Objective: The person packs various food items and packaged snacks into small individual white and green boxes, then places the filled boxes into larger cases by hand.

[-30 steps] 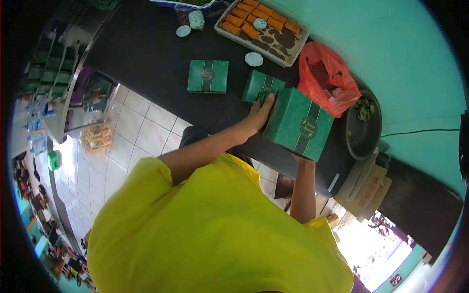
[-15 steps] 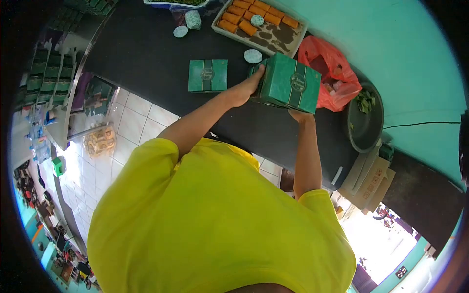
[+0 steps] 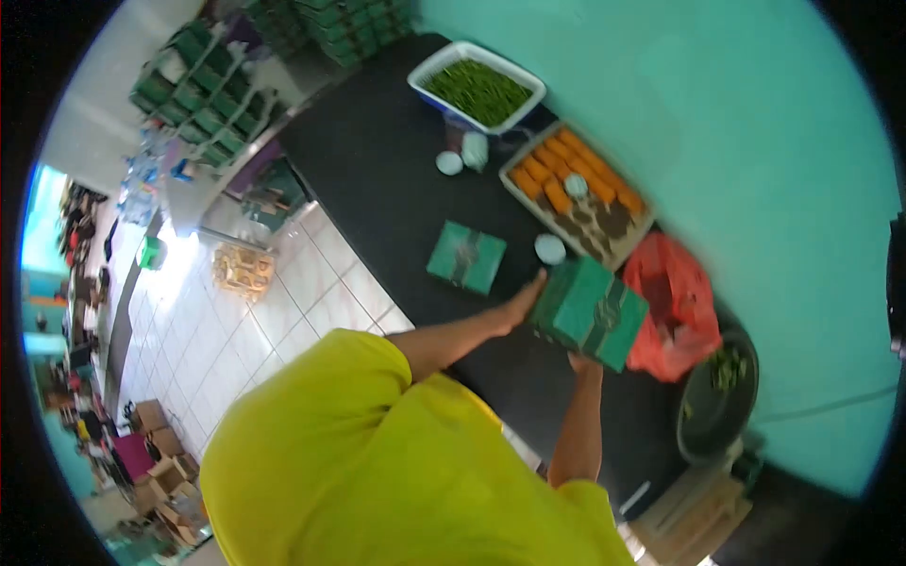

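Both hands hold a green box (image 3: 593,307) with a dark band and a round emblem, above the black table. My left hand (image 3: 525,300) presses on its left side, fingers partly hidden by the box. My right hand (image 3: 583,362) supports it from the lower edge, its fingers mostly hidden underneath. Another green box (image 3: 466,258) lies on the table to the left. Just above the held box is a small round white-lidded cup (image 3: 549,249). A tray of orange rolls (image 3: 617,249) stands behind it, with a further small cup on it.
A red plastic bag (image 3: 672,307) and a dark basin with leaves (image 3: 694,420) are at the right. Chopped greens fill a white tub (image 3: 536,92) at the back, near two small cups. Stacked green boxes (image 3: 203,94) stand at the upper left.
The view has turned and shifted, so the table now runs more steeply and the tub of greens shows fully. Both hands still hold the green box.
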`<state>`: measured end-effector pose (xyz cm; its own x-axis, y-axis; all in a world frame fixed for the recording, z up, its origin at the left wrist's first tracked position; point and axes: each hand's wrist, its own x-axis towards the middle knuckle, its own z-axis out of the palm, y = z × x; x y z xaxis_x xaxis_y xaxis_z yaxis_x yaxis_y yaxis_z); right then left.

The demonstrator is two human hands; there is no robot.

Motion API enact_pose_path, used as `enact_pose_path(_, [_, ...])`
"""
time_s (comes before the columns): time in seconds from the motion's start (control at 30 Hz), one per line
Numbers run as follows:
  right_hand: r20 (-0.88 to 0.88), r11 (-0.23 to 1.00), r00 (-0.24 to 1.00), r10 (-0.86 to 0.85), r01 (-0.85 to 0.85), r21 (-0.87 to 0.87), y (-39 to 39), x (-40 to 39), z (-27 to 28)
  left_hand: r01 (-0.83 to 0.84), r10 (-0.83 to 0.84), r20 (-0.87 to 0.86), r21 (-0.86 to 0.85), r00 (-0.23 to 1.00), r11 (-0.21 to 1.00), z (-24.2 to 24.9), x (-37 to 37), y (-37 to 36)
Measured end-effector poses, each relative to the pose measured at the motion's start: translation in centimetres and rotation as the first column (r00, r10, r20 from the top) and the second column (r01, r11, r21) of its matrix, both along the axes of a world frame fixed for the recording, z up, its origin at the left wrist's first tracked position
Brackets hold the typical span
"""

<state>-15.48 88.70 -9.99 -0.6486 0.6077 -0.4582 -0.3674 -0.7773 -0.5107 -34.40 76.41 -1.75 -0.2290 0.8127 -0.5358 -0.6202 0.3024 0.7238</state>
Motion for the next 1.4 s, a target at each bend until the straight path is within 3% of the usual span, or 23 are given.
enact_pose_path(0.07, [0.118, 0.982, 0.989, -0.087, 0.105, -0.154, -0.3, 0.9, 0.6, 0.1, -0.099, -0.018, 0.018, 0.995, 0.995, -4.2, 0.0, 0.2])
enact_pose_path(0.13, [0.109, 0.978, 0.989, -0.101, 0.119, -0.169, -1.3, 1.3, 1.1, 0.102, -0.102, -0.027, 0.001, 0.994, 0.995, -1.6, 0.0, -0.9])
enact_pose_path(0.2, [-0.077, 0.998, 0.997, -0.03, 0.034, 0.056, -2.7, 1.2, 2.7, 0.097, -0.098, -0.013, -0.072, 0.995, 0.993, -1.4, 0.4, -1.9])
enact_pose_path(0.33, [0.025, 0.984, 0.998, -0.053, 0.048, 0.171, -4.1, 0.3, 5.2, 0.076, -0.069, 0.089, -0.074, 0.994, 0.994, -0.2, -0.2, -4.3])
enact_pose_path(0.4, [-0.019, 0.994, 0.998, 0.054, -0.052, 0.094, -5.4, -1.9, 10.7, 0.061, -0.052, 0.086, -0.107, 0.995, 0.992, 2.9, -1.5, -5.9])
enact_pose_path(0.43, [-0.175, 0.974, 0.973, 0.15, -0.115, 0.194, -5.8, -2.9, 11.7, 0.024, -0.013, 0.112, -0.103, 0.994, 0.994, 5.7, -2.7, -6.6])
enact_pose_path(0.47, [-0.175, 0.97, 0.971, 0.162, -0.124, 0.211, -6.2, -4.3, 12.2, 0.015, -0.005, 0.109, -0.086, 0.994, 0.996, 6.7, -3.8, -7.3])
enact_pose_path(0.63, [-0.08, 0.963, 0.967, 0.244, -0.231, 0.141, -10.5, -16.5, 13.4, -0.118, 0.118, 0.012, 0.015, 0.993, 0.993, 10.7, -13.0, -13.2])
enact_pose_path(0.67, [-0.085, 0.953, 0.956, 0.28, -0.266, 0.141, -13.4, -22.8, 13.7, -0.151, 0.153, -0.024, 0.043, 0.988, 0.988, 10.8, -18.1, -16.3])
enact_pose_path(0.73, [-0.046, 0.95, 0.952, 0.303, -0.298, 0.097, -16.6, -28.0, 14.3, -0.192, 0.172, -0.146, -0.14, 0.974, 0.971, 9.3, -21.5, -19.2])
enact_pose_path(0.77, [-0.028, 0.948, 0.949, 0.313, -0.31, 0.078, -18.0, -30.5, 14.7, -0.202, 0.181, -0.158, -0.128, 0.971, 0.971, 7.7, -23.4, -20.4])
enact_pose_path(0.8, [-0.012, 0.946, 0.947, 0.321, -0.32, 0.058, -19.3, -33.0, 15.0, -0.257, 0.243, -0.142, -0.088, 0.96, 0.963, 5.4, -25.5, -21.6])
enact_pose_path(0.87, [0.037, 0.943, 0.942, 0.333, -0.333, 0.007, -21.5, -37.1, 15.4, -0.311, 0.304, -0.119, -0.044, 0.945, 0.949, 6.3, -29.6, -24.7])
enact_pose_path(0.93, [0.083, 0.938, 0.935, 0.346, -0.342, -0.059, -23.7, -40.9, 15.4, -0.378, 0.367, -0.089, -0.221, 0.926, 0.899, 7.4, -34.0, -28.3])
enact_pose_path(1.0, [0.099, 0.933, 0.929, 0.356, -0.347, -0.099, -25.1, -44.9, 14.4, -0.39, 0.397, 0.012, -0.163, 0.918, 0.906, 4.8, -38.0, -30.3])
enact_pose_path(1.07, [-0.17, 0.843, 0.831, 0.53, -0.537, 0.004, -25.7, -50.2, 12.9, -0.457, 0.455, 0.057, 0.047, 0.889, 0.888, 4.8, -42.3, -32.4])
enact_pose_path(1.1, [-0.176, 0.843, 0.83, 0.53, -0.539, -0.005, -25.9, -52.8, 12.7, -0.466, 0.466, 0.016, 0.047, 0.885, 0.883, 4.7, -44.4, -33.3])
enact_pose_path(1.17, [0.433, 0.557, 0.637, 0.638, -0.77, 0.312, -26.8, -58.6, 13.1, -0.506, 0.506, -0.024, 0.015, 0.862, 0.862, 6.0, -48.5, -34.7])
enact_pose_path(1.2, [0.42, 0.561, 0.639, 0.644, -0.768, 0.308, -26.1, -61.3, 11.1, -0.546, 0.545, -0.063, 0.001, 0.836, 0.838, 6.4, -50.7, -35.1])
enact_pose_path(1.27, [0.592, -0.021, 0.627, 0.507, -0.677, 0.736, -23.8, -67.4, 5.3, -0.55, 0.55, -0.012, 0.016, 0.835, 0.835, 6.3, -55.1, -35.4])
enact_pose_path(1.3, [0.445, 0.174, 0.653, 0.613, -0.661, 0.73, -23.7, -70.5, 4.1, -0.591, 0.591, -0.018, 0.003, 0.806, 0.806, 8.2, -57.1, -35.5])
enact_pose_path(1.33, [0.431, 0.193, 0.658, 0.618, -0.658, 0.728, -23.9, -73.7, 3.6, -0.627, 0.627, -0.025, -0.012, 0.779, 0.779, 9.0, -59.3, -35.4])
enact_pose_path(1.4, [0.538, 0.089, 0.649, 0.537, -0.678, 0.729, -23.0, -79.9, 3.5, -0.644, 0.644, 0.0, -0.004, 0.765, 0.765, 6.0, -63.8, -34.9])
